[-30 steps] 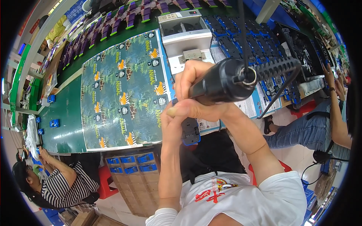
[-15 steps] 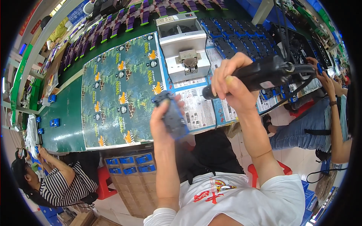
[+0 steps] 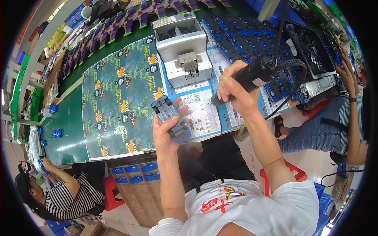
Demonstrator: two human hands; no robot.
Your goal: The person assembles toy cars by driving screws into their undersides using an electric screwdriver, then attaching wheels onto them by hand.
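Toy car [image 3: 164, 109], a black and blue body with its underside partly turned up, lies in the left hand [image 3: 163, 133] over the near part of the bench [image 3: 67, 135]. The left fingers grasp it along its sides, the thumb crossing its face. Just to its right, the right hand [image 3: 239, 88] has its fingers wrapped round a black power driver [image 3: 258, 74], whose tip points down toward the car but stands apart from it. A coiled cable [image 3: 293, 63] loops from the driver's rear. Beyond the car stands a silver machine [image 3: 183, 74]; a jungle-patterned sheet [image 3: 112, 102] lies to the left, a white and blue sheet [image 3: 202, 114] beneath the tip. Farther right are rows of blue-black bodies [image 3: 240, 41] and a black bin [image 3: 328, 72] of dark parts. Likely faults: a loose left grip could let the car twist under the driver; a slanted tip could slip toward the thumb; the slack cable might snag the nearest bodies.
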